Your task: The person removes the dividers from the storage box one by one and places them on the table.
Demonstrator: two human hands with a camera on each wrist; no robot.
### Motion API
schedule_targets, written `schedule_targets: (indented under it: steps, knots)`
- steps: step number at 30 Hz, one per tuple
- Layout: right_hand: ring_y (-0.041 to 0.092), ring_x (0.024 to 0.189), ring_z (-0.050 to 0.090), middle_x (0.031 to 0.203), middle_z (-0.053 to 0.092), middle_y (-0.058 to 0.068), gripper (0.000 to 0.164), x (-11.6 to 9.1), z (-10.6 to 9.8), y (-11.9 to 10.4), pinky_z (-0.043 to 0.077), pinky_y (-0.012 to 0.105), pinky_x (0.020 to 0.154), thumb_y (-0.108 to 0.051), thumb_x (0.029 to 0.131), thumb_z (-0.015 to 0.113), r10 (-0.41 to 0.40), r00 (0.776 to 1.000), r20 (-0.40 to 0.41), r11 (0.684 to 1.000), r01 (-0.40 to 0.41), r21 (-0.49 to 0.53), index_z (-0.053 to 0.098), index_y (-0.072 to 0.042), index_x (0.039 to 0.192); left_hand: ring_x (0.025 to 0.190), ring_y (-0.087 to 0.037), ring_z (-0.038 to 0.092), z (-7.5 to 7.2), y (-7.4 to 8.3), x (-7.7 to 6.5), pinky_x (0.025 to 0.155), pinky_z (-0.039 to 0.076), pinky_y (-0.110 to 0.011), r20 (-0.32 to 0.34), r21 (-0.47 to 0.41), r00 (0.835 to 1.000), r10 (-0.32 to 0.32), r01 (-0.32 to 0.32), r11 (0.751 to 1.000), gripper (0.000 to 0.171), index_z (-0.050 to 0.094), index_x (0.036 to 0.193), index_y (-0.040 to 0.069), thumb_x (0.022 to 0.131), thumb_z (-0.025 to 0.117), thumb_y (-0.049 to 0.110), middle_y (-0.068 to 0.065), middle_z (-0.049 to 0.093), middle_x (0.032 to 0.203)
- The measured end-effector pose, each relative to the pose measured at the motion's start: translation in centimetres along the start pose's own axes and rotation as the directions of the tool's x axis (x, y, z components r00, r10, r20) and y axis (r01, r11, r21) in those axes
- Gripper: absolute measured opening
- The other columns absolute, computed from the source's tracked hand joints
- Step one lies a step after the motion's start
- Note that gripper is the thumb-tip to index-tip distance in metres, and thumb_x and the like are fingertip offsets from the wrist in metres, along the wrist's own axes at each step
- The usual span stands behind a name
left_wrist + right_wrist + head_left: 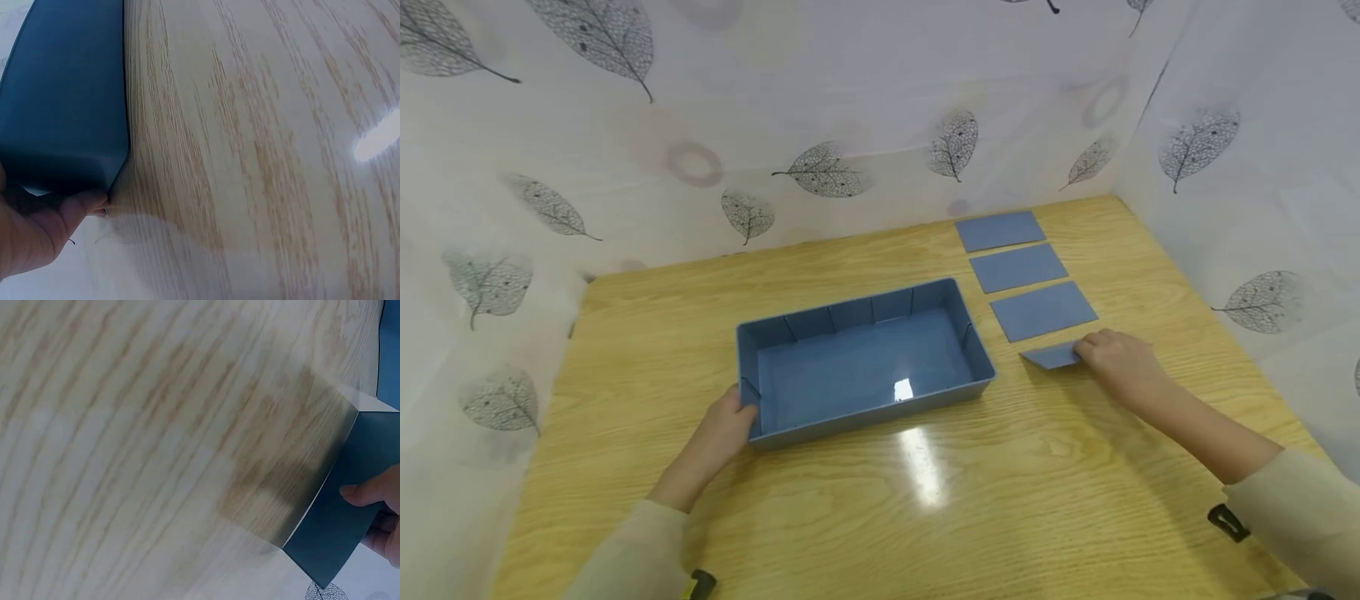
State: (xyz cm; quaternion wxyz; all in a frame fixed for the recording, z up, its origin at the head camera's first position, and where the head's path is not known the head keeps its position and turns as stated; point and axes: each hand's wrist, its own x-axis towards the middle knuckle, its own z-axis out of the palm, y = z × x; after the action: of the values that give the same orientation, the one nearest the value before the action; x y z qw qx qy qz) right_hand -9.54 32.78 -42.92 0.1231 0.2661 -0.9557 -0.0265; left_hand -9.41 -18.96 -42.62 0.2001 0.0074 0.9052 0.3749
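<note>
A shallow blue rectangular plastic box [865,358], with thin slots along its inner walls, stands on the wooden table. My left hand [724,423] grips its left end wall, thumb over the rim; the left wrist view shows the fingers at the corner of the box [69,87]. To the right of the box, my right hand [1116,364] pinches a flat blue panel [1051,356], tilted with one edge low near the table. In the right wrist view the thumb lies on the face of the panel [331,506], and the other fingers are behind it.
Three similar blue panels lie flat in a row behind the right hand: a near one [1043,311], a middle one [1018,267] and a far one [1000,231]. Leaf-patterned sheeting [850,108] rises along the table's back and sides. Wood-grain tabletop [850,517] extends in front of the box.
</note>
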Motion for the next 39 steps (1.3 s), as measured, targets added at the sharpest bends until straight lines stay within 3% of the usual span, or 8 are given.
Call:
schedule_targets:
  steps: [8,14,20,25,30,39]
  knots:
    - [0.037,0.084,0.063,0.089,0.068,0.019,0.019,-0.8,-0.4,-1.0,0.054,0.045,0.073,0.014,0.072,0.066,0.041,0.995,0.086,0.999,-0.041,0.002,0.067,0.008,0.090,0.122,-0.045,0.046,0.0,0.0,0.0,0.096,0.041,-0.055,0.012,0.008,1.000,-0.002,0.002,1.000,0.048,0.034,0.135,-0.014,0.094,0.032,0.011,-0.036,0.043,0.135]
    - [0.041,0.090,0.062,0.099,0.066,0.026,0.024,-1.0,-0.4,-1.6,0.053,0.047,0.077,0.015,0.076,0.062,0.062,0.980,0.191,0.998,-0.067,0.020,0.065,0.013,0.099,0.112,-0.038,0.051,-0.1,0.1,0.2,0.092,0.044,-0.052,0.022,0.010,1.000,-0.002,0.002,1.000,0.048,0.032,0.135,-0.015,0.094,0.032,0.011,-0.036,0.044,0.133]
    - [0.042,0.093,0.061,0.104,0.064,0.028,0.027,-1.2,-0.4,-1.8,0.053,0.047,0.078,0.013,0.077,0.063,0.058,0.963,0.263,0.998,-0.062,0.010,0.063,0.014,0.104,0.118,-0.042,0.048,-0.1,0.1,0.3,0.095,0.042,-0.054,0.031,0.005,0.999,-0.006,0.006,1.000,0.049,0.031,0.135,-0.015,0.094,0.032,0.011,-0.036,0.042,0.134]
    - [0.042,0.089,0.061,0.101,0.064,0.029,0.024,-0.9,-0.2,-1.6,0.053,0.046,0.077,0.014,0.077,0.063,-0.011,0.959,0.282,1.000,0.007,0.015,0.062,0.015,0.101,0.113,-0.038,0.049,-0.2,0.0,0.2,0.092,0.043,-0.053,0.037,0.007,0.999,-0.011,0.011,1.000,0.049,0.031,0.135,-0.015,0.094,0.031,0.012,-0.036,0.043,0.134]
    - [0.039,0.082,0.063,0.091,0.064,0.026,0.018,-0.5,-0.1,-1.3,0.054,0.044,0.073,0.015,0.076,0.063,-0.084,0.961,0.262,0.996,0.072,0.054,0.062,0.015,0.094,0.124,-0.044,0.043,-0.2,-0.1,0.2,0.099,0.039,-0.056,0.047,-0.007,0.999,-0.013,0.013,1.000,0.052,0.027,0.139,-0.013,0.094,0.030,0.012,-0.035,0.037,0.140]
    - [0.036,0.080,0.064,0.086,0.064,0.023,0.012,0.0,-0.5,-1.1,0.055,0.041,0.070,0.013,0.077,0.063,-0.074,0.947,0.313,0.994,0.046,0.096,0.063,0.012,0.089,0.122,-0.043,0.046,-0.1,-0.4,0.3,0.098,0.041,-0.055,0.036,-0.026,0.999,-0.009,0.010,1.000,0.052,0.030,0.138,-0.014,0.093,0.032,0.012,-0.034,0.042,0.137]
